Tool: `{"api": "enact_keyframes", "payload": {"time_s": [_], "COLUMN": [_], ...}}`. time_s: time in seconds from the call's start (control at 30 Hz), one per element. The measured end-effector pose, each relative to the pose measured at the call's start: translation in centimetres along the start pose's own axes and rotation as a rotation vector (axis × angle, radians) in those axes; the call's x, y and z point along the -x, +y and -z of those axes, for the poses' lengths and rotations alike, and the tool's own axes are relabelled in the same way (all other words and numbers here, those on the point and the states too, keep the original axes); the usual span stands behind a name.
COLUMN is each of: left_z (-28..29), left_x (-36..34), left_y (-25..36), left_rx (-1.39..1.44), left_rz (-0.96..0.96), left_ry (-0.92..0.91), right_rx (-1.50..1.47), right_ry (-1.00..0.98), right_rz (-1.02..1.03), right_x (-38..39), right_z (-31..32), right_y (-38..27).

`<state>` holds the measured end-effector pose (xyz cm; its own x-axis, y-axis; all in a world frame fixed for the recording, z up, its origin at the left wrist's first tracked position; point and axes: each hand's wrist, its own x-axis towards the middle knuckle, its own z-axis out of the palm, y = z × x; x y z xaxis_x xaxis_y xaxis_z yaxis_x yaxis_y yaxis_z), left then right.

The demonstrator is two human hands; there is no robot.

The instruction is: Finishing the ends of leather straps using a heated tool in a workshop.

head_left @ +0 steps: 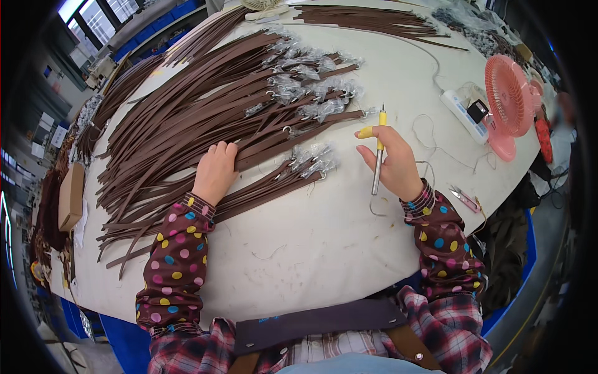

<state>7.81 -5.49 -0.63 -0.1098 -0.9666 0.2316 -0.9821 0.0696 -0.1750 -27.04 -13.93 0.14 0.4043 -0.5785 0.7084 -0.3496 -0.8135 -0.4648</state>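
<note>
A wide spread of long brown straps (180, 118) lies over the left half of the table, many with metal hooks and clear plastic wrap (317, 109) at their right ends. My left hand (216, 171) is closed over the near straps, fingertips curled on them and pressing down. To the right of the straps, my right hand (393, 163) grips a yellow and silver pen-shaped tool (380, 137), its thin metal tip pointing away from me. A yellow cover (365, 132) wraps one fingertip. From the tool's lower end runs a thin cord.
At the right stand a pink fan (512, 96) and a white power strip (464, 115). Pink-handled snips (466, 199) lie near the right edge. More brown straps (374, 22) lie at the far side. A cardboard box (71, 198) sits at the left edge.
</note>
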Motion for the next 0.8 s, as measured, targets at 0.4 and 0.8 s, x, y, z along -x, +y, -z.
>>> {"api": "enact_keyframes", "payload": {"time_s": [0.4, 0.8], "left_z": [-0.2, 2.9], "left_x": [2.6, 6.1], "left_y": [-5.4, -3.7], "left_rx": [-0.036, 0.194], "left_rz": [0.026, 0.062], "left_ry": [0.022, 0.173], "right_rx": [0.014, 0.002], "right_ry": [0.035, 0.02], "right_rz": [0.006, -0.049], "right_x": [0.0, 0.1], "right_z": [0.1, 0.1], "right_y": [0.6, 1.1]}}
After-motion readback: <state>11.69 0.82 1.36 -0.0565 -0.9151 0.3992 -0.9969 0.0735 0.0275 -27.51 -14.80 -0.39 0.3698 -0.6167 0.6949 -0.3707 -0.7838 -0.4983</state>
